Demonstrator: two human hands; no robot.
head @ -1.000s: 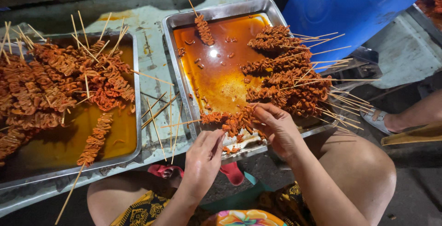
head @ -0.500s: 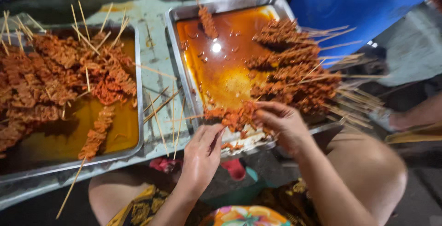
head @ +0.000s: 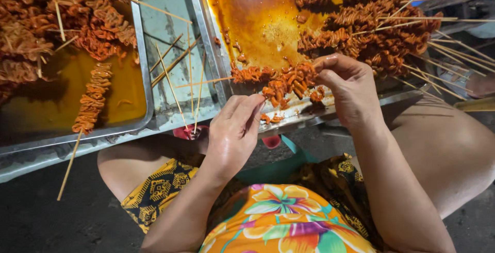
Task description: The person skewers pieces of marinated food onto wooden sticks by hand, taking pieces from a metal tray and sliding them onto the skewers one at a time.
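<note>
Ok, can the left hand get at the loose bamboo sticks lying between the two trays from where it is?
Probably yes. The left hand sits at the right tray's near corner, right beside the bare sticks, with nothing lying between them. Its fingertips are busy with a marinated piece, though.

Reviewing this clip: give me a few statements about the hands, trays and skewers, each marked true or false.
1. The right hand pinches a strip of orange marinated meat. True.
2. The left hand rests in the left tray. False: it is at the near edge of the right tray.
3. Bare bamboo sticks lie between the two trays. True.
4. The right tray holds no finished skewers. False: a pile of loaded skewers fills its right side.
</note>
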